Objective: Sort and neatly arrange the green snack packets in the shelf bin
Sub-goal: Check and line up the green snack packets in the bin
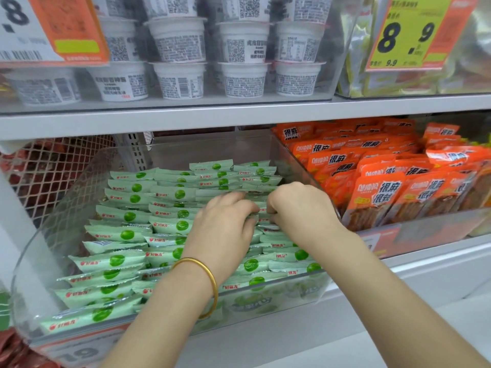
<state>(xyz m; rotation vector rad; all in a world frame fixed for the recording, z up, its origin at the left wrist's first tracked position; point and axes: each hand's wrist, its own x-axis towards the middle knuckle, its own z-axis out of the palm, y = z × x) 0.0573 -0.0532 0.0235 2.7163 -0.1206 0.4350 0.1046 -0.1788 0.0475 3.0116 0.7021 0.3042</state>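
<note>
Clear plastic — the shelf bin (29, 274) holds green snack packets (125, 235) in overlapping rows. I see both hands meeting right of its middle: left hand (225, 229), gold bangle (210, 277) at the wrist, and right hand (300, 208), fingers (245, 205) of each curled down, pinching packets between them. Orange snack packs (377, 197) stand just right.

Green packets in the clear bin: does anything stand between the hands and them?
Nothing visible does. The left hand and the right hand are both inside the bin, fingers curled onto the green packets of the right-hand row.
</note>
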